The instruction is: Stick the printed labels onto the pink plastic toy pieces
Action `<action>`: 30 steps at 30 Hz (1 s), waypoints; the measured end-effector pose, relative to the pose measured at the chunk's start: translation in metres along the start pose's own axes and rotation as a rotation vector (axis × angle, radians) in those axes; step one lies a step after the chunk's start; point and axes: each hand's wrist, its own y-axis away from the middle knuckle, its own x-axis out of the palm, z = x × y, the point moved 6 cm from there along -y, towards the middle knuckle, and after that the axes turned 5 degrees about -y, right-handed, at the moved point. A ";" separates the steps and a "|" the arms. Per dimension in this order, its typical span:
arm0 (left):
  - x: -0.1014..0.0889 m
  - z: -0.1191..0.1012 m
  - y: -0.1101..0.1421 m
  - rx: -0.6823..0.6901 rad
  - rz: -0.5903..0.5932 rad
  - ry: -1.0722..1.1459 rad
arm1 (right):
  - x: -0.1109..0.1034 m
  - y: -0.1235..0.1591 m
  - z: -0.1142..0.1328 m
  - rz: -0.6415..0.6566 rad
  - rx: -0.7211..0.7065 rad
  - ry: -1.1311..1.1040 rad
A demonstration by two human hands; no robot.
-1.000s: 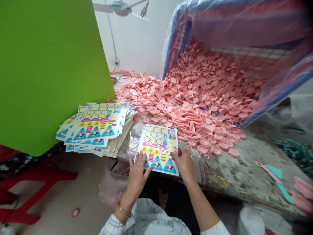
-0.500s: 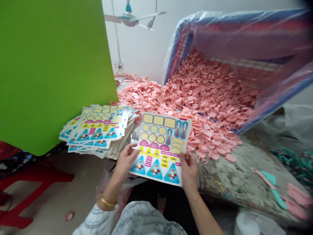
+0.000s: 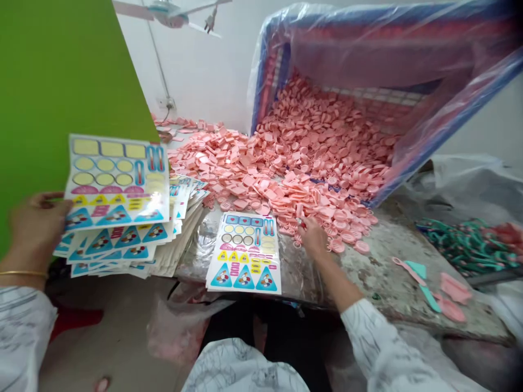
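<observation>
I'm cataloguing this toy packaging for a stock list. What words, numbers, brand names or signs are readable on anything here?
Sticker sheet held up in the left hand: no readable text; the small printed labels are too small and blurred.
Flat sticker sheet: no readable text; its small yellow and pink labels are also too blurred.
No brand name or number can be read anywhere in view.

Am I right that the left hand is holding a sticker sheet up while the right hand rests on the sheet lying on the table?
Not quite: the head view shows the right hand off that sheet, at the pink plastic pieces; the left hand does hold a sticker sheet up.
</observation>
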 end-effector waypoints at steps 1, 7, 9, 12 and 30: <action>0.002 0.000 -0.001 0.045 -0.006 -0.028 | 0.005 -0.010 0.001 0.043 -0.014 0.101; -0.003 0.026 0.018 0.381 -0.225 -0.416 | 0.021 -0.028 0.000 0.153 -0.125 0.327; 0.012 0.037 0.052 0.484 -0.146 -0.463 | 0.017 -0.025 -0.005 0.137 -0.148 0.270; 0.055 0.060 0.115 0.441 0.194 -0.333 | 0.000 -0.018 -0.016 0.099 -0.105 0.090; 0.223 0.068 0.237 -0.746 1.144 0.690 | 0.005 0.070 0.106 0.703 -0.033 -1.013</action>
